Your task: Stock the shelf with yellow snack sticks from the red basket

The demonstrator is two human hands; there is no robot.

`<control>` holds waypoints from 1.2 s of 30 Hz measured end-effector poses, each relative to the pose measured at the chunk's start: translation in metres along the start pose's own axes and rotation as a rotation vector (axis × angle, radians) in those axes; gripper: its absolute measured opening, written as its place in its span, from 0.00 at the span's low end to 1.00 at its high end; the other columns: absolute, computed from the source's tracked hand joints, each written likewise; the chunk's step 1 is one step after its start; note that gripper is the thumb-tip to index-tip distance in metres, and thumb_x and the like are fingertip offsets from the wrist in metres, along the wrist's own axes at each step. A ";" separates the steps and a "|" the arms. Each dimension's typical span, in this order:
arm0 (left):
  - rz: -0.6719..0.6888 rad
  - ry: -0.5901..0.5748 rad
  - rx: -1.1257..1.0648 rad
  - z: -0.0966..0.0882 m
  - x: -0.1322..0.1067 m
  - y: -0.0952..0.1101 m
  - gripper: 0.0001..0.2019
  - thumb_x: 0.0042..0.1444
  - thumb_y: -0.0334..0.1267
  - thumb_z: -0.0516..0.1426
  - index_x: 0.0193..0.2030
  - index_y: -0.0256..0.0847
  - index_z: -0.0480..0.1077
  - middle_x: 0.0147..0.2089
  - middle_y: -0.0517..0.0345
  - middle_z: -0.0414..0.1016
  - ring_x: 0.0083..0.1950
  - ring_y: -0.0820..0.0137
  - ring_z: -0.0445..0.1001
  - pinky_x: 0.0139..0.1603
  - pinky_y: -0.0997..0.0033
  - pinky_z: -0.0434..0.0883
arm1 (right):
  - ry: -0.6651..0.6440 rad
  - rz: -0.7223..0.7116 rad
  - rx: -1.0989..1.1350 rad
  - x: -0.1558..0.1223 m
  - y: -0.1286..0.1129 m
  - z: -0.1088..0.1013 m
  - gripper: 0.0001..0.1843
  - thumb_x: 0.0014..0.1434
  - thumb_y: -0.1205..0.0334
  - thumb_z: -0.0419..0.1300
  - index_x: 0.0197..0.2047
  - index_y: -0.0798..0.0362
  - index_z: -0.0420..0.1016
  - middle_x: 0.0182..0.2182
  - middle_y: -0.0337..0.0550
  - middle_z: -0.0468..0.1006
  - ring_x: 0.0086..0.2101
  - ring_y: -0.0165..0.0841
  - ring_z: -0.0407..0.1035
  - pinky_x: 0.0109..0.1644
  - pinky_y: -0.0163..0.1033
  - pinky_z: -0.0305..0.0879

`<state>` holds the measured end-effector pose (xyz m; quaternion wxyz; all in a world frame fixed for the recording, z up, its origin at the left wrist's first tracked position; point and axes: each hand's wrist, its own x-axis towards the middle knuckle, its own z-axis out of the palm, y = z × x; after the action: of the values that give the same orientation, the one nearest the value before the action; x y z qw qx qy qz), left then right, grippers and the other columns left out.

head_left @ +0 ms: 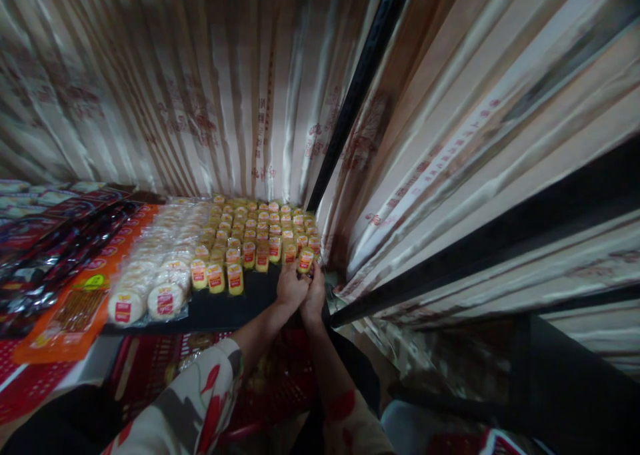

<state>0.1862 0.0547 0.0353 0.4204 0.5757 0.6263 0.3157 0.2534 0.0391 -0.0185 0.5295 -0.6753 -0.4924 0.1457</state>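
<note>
Side by side at the front right of the black shelf (220, 311), my left hand (291, 287) and my right hand (315, 297) close round a small yellow packaged cake (305, 261) with a red label. It stands upright between my fingertips. Just beyond it, rows of the same yellow packaged cakes (262, 257) cover the right part of the shelf. Left of these lie rows of round white cakes in clear wrappers (167, 301), with red labels on the front ones. My lower fingers are partly hidden under the held cake.
Orange snack packets (80, 308) and dark shiny packages (45, 268) fill the left. A red basket (145, 361) with some packaged items sits below the shelf, under my arms. Printed curtains (225, 95) hang behind, and a black post (357, 95) rises at the corner.
</note>
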 end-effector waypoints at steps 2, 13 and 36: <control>-0.004 0.014 -0.015 0.000 -0.001 0.000 0.27 0.49 0.30 0.54 0.59 0.31 0.64 0.55 0.40 0.68 0.52 0.62 0.71 0.55 0.66 0.66 | -0.012 -0.010 0.009 0.000 0.000 0.001 0.28 0.53 0.61 0.46 0.57 0.56 0.64 0.49 0.53 0.72 0.48 0.38 0.66 0.55 0.48 0.61; 0.006 0.042 -0.037 0.000 0.004 -0.010 0.22 0.50 0.30 0.55 0.54 0.39 0.69 0.54 0.49 0.70 0.55 0.64 0.68 0.58 0.67 0.64 | -0.013 -0.098 -0.097 0.000 0.005 0.004 0.27 0.54 0.68 0.45 0.57 0.56 0.65 0.52 0.55 0.69 0.52 0.39 0.61 0.56 0.49 0.60; 0.107 0.013 0.015 0.000 -0.001 -0.015 0.22 0.52 0.28 0.52 0.55 0.41 0.68 0.53 0.51 0.70 0.55 0.67 0.68 0.61 0.66 0.62 | -0.016 -0.098 -0.060 -0.003 0.012 0.008 0.26 0.55 0.69 0.44 0.57 0.53 0.64 0.54 0.53 0.64 0.53 0.35 0.61 0.56 0.46 0.62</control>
<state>0.1793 0.0513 0.0221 0.3946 0.6094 0.5998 0.3365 0.2522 0.0417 -0.0330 0.5115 -0.6647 -0.5333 0.1098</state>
